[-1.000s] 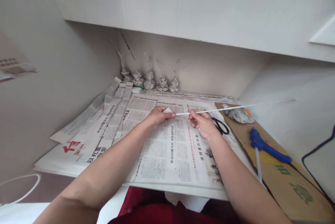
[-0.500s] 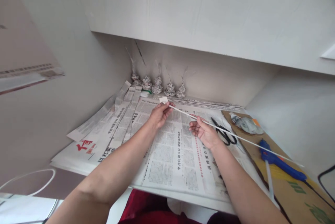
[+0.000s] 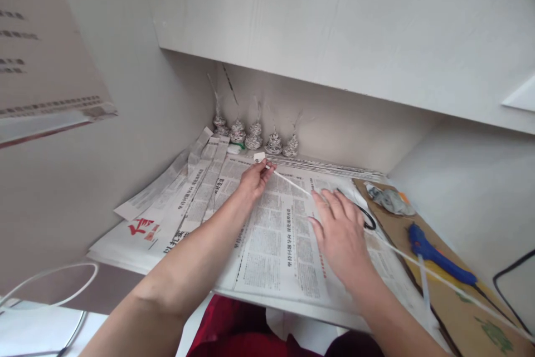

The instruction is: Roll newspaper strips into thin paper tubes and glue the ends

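A long, thin white rolled-paper stick [image 3: 288,181] slants across the newspaper from upper left to lower right. My left hand [image 3: 256,179] is closed around its far left end, thumb against fingers. A small pale paper flap [image 3: 259,156] with dark print sticks out just past those fingers. Palm down, my right hand [image 3: 340,229] lies over the stick's middle with fingers stretched out, covering part of it. Beyond this hand the stick runs on to the lower right edge. Black-handled scissors [image 3: 368,218] are mostly hidden behind my right hand.
Newspaper [image 3: 267,245] covers the table. Several coiled-paper gourd shapes [image 3: 254,138] stand along the back wall, beside thin paper sticks [image 3: 334,167]. Loose paper strips [image 3: 167,179] lie left. A blue glue gun [image 3: 438,257] and crumpled plastic [image 3: 390,200] rest on cardboard [image 3: 455,312] at right.
My right hand has turned from a fingertip hold, palm facing in, to palm down with fingers extended over the stick. The stick's right end has swung lower, toward me. My left hand keeps its hold.
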`<state>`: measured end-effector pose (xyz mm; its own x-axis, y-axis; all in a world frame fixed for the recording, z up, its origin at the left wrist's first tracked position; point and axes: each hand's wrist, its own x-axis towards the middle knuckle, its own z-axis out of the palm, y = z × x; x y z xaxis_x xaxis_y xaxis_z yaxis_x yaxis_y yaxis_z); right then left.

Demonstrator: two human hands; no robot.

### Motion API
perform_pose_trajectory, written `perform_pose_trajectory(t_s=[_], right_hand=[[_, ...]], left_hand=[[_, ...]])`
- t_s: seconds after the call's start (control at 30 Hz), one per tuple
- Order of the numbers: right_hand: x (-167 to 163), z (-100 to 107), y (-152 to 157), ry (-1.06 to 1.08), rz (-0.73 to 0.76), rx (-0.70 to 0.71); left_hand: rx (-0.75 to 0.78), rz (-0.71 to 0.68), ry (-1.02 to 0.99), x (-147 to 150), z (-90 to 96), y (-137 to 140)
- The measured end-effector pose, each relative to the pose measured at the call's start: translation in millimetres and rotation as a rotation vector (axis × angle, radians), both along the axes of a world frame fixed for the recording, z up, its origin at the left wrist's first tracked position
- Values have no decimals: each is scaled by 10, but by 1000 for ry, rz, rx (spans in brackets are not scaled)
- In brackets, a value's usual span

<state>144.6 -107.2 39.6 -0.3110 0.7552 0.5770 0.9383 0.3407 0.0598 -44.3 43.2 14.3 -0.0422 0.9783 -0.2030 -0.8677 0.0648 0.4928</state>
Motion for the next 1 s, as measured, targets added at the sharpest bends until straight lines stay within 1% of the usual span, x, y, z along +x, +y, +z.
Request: perform_pose_trajectory(t_s=[0.03, 0.1, 0.17, 0.2, 0.23, 0.27, 0.37, 0.4, 0.43, 0.47, 0.5, 0.53, 0.57, 0.6, 0.63, 0.7, 0.73, 0.77, 0.8, 0.83, 0.87, 0.9, 0.97, 1.0], right_hand=[[108, -34, -12, -39, -95, -17], [312, -92, -43, -59, -200, -120], [447, -106, -108, 33, -238, -259], [481, -95, -154, 135, -224, -354], [495, -75, -207, 278, -193, -483], [492, -54, -261, 458, -145, -656], [445, -34, -415, 1077, 39, -1279], [427, -49, -457, 1237, 88, -1443], [411, -73, -492, 1348, 126, -1550], [395, -102, -519, 1406, 144, -1601], [378, -131, -538, 1415, 139, -1599], [358, -157, -548, 1376, 114, -1555], [335, -177, -548, 1292, 79, -1469], [309, -190, -540, 1172, 46, -1344], [280, -199, -522, 1028, 22, -1190], [220, -210, -468, 747, 4, -870], [191, -218, -436, 645, 0, -744], [167, -230, -404, 590, -1, -659], [147, -245, -377, 586, 2, -633], [135, -262, -355, 635, 10, -674], [131, -278, -340, 737, 28, -776], [134, -293, -332, 881, 60, -924], [159, -312, -337, 1206, 160, -1267], [177, -314, -347, 1344, 213, -1407]], left_hand=[[-9, -5, -10, 5, 7, -3], [-13, -16, -21, 13, 21, -15], [5, -40, -26, 15, 36, -32], [15, -58, -26, 13, 44, -42], [23, -77, -24, 10, 51, -52], [31, -99, -22, 6, 58, -62], [44, -158, -20, -2, 71, -85], [50, -176, -19, -2, 72, -91], [56, -192, -15, 0, 72, -96], [61, -204, -7, 3, 71, -102], [67, -211, 4, 8, 69, -107], [72, -214, 14, 14, 67, -112], [77, -212, 24, 20, 65, -116], [80, -207, 31, 26, 63, -120], [82, -203, 37, 32, 62, -124], [81, -202, 46, 39, 60, -129], [79, -202, 49, 41, 59, -131], [77, -204, 51, 41, 58, -131], [74, -207, 50, 40, 57, -130], [73, -211, 47, 38, 55, -127], [72, -218, 42, 35, 53, -125], [72, -226, 36, 34, 52, -121], [74, -250, 21, 33, 52, -117], [73, -262, 13, 35, 54, -116]])
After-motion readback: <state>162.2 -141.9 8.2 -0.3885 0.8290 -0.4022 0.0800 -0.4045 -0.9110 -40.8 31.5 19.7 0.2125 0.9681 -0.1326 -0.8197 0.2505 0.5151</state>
